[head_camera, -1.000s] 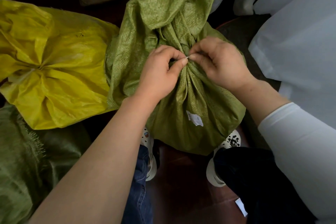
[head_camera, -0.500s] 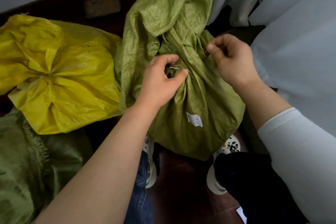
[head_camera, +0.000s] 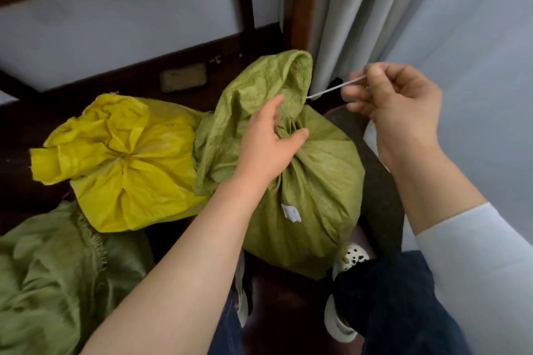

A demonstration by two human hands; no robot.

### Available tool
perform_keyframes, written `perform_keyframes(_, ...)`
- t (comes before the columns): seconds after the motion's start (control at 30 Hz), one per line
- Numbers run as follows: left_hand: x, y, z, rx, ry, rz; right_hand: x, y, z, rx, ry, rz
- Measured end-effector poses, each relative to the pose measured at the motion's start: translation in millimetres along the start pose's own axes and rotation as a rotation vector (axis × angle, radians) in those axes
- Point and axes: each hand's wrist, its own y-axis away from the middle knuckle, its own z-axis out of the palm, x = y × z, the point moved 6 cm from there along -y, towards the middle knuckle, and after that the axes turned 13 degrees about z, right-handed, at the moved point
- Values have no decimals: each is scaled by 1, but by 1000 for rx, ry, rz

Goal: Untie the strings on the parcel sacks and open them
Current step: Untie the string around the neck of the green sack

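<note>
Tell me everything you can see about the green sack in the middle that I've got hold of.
The green sack is olive, woven plastic-looking fabric, full and rounded, upright on the dark floor. Its top is gathered into a neck, the loose mouth standing above. The left hand grips that neck. A thin white string runs taut from the neck to the right hand, which pinches it. A small white label sits on the front. The yellow sack touches it on one side.

A domestic room: grey curtain (head_camera: 360, 23), dark wooden skirting (head_camera: 115, 82), wooden floor (head_camera: 288, 311).
</note>
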Motion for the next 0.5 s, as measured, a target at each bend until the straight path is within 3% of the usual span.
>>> perform_keyframes(0.1,45,0,-14,22,43,141,-28,20,7,-65,-55,-1)
perform_keyframes(0.2,80,0,-34,28,-158,254,-57,37,13,-112,-99,-3)
perform_keyframes(0.33,113,8,-69,65,-354,281,-100,55,26,-156,-141,-48)
perform_keyframes(0.5,160,2,-121,173,-301,326,-156,63,51,-140,-326,-64)
